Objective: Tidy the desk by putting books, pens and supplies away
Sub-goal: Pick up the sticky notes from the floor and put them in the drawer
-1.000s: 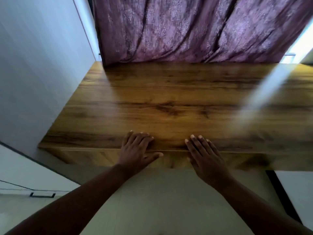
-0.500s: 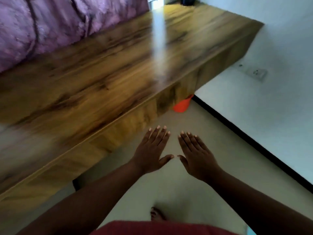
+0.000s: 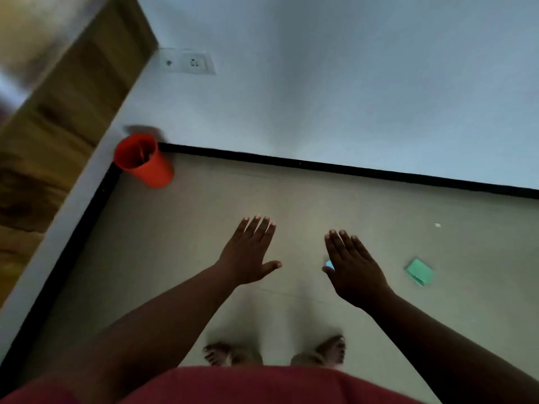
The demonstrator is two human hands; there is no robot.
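Observation:
My left hand and my right hand are stretched out flat over the floor, fingers straight, holding nothing. A green pad of paper lies on the floor to the right of my right hand. A small light-blue object shows beside my right thumb, mostly hidden by the hand. The wooden desk is at the far left, seen edge-on and blurred.
An orange cup stands on the floor in the corner below the desk end. A wall socket sits on the white wall. A black skirting runs along the wall. A small white scrap lies at right. My bare feet are below.
The view has swung right and down from the desk top to the floor. Both hands left the desk's front edge and now hover flat over the floor.

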